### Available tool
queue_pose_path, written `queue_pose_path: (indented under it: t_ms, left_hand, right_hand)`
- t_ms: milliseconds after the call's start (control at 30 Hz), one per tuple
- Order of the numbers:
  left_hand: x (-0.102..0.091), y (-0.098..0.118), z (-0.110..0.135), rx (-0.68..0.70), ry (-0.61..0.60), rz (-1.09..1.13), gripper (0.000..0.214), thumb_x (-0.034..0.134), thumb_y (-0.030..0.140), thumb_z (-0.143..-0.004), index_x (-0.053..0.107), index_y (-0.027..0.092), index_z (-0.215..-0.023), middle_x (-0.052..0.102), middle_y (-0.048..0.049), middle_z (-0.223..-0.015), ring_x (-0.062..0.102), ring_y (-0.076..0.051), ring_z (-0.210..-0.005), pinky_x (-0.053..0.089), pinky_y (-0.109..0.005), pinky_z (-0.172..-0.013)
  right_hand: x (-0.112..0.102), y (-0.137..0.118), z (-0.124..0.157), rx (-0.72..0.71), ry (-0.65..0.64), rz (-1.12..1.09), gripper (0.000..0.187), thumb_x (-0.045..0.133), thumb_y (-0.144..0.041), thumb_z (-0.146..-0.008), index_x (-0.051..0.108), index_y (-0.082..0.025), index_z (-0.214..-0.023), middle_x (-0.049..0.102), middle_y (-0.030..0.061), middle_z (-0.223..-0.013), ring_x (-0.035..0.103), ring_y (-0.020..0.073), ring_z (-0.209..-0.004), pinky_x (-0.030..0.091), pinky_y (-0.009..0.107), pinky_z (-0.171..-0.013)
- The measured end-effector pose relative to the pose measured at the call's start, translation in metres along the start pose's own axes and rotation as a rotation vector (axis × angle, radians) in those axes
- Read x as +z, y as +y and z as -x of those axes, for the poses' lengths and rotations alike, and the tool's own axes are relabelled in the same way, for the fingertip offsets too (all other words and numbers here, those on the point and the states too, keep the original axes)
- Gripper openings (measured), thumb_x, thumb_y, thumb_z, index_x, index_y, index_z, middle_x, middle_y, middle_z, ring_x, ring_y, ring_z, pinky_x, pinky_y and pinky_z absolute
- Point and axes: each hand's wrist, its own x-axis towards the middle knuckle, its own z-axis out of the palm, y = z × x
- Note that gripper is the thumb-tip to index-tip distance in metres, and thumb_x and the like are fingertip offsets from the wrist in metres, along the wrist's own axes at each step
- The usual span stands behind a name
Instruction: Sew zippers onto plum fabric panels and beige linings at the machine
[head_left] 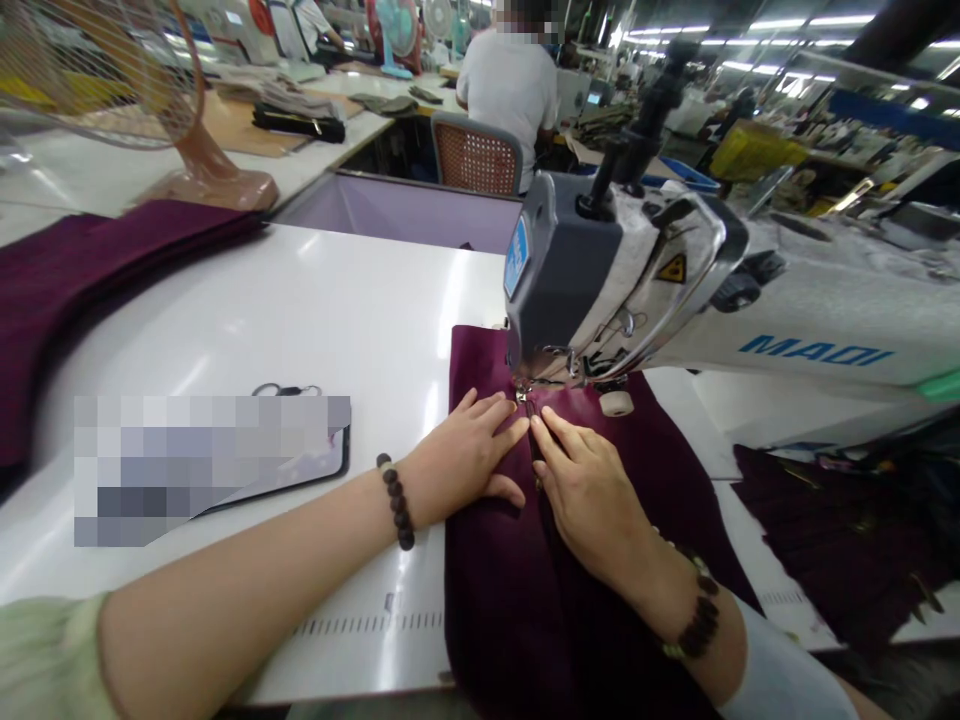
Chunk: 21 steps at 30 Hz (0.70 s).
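Note:
Maroon fabric (495, 590) lies under the needle area of a sewing machine (570, 270) and hangs over the table's front edge. My left hand (472, 450) rests flat on it, fingers spread, their tips just left of the presser foot (523, 394). On the other side, my right hand (589, 490) lies on the cloth with its fingers stretched toward the foot. A dark zipper-like strip (535, 450) runs between the two hands, partly covered by the right fingers. Whether the right fingers pinch any cloth underneath is hidden.
A phone (277, 480) lies on the white table (360, 310) left of my forearm. Folded maroon cloth (112, 270) is at the left, near a fan (202, 170). More maroon pieces (847, 550) lie at the right. A person (510, 90) sits beyond the lilac bin (420, 212).

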Motion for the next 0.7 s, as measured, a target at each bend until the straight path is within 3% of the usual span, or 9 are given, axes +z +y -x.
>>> queue_pose_path:
  t_ms: [300,700]
  left_hand:
    - [-0.002,-0.006,-0.001,0.034,0.003,0.044,0.084,0.059,0.065,-0.061,0.049,0.008,-0.121,0.052,-0.0178,-0.117,0.045,-0.031,-0.116,0.033,-0.051,-0.1]
    - [-0.004,-0.008,-0.003,0.032,-0.038,0.015,0.082,0.059,0.065,-0.064,0.049,0.008,-0.121,0.05,-0.0193,-0.119,0.045,-0.032,-0.116,0.032,-0.05,-0.101]
  right_hand:
    - [0.005,-0.005,0.0,0.003,0.068,0.066,0.04,0.042,-0.02,-0.087,0.049,-0.013,-0.125,0.048,0.0098,-0.13,0.047,0.0253,-0.108,0.039,0.042,-0.091]
    - [0.001,-0.001,-0.003,0.017,0.037,-0.026,0.04,0.04,-0.02,-0.087,0.049,-0.013,-0.125,0.049,0.0114,-0.128,0.046,0.0259,-0.11,0.038,0.044,-0.092]
